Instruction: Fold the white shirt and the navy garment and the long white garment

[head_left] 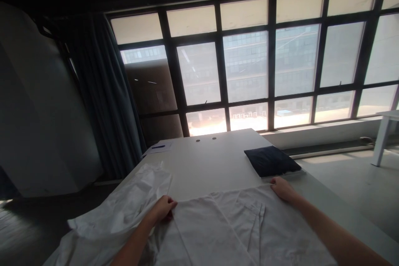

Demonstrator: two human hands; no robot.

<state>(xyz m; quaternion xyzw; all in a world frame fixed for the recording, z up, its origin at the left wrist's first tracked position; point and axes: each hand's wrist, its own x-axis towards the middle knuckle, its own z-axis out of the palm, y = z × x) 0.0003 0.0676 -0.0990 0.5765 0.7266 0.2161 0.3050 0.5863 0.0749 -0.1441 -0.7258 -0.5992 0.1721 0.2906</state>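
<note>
A white garment [215,224] with seams and a strap-like piece on its front lies spread over the near part of the table. Its far left corner is pinched in my left hand [165,208], fingers closed on the cloth. At the far right corner, my right hand [282,189] also pinches the edge, so the far edge stretches between both hands. Left of my left hand lies a crumpled white cloth [124,203], partly shiny like plastic wrapping. Just beyond my right hand is a folded dark navy cloth [271,161].
The white table [205,166] reaches toward a wide window wall. Paper with a dark pen [158,146] lies at its far left corner, and two round inserts [214,138] sit near the far edge. A dark curtain [102,91] hangs left; another white table [382,137] stands right.
</note>
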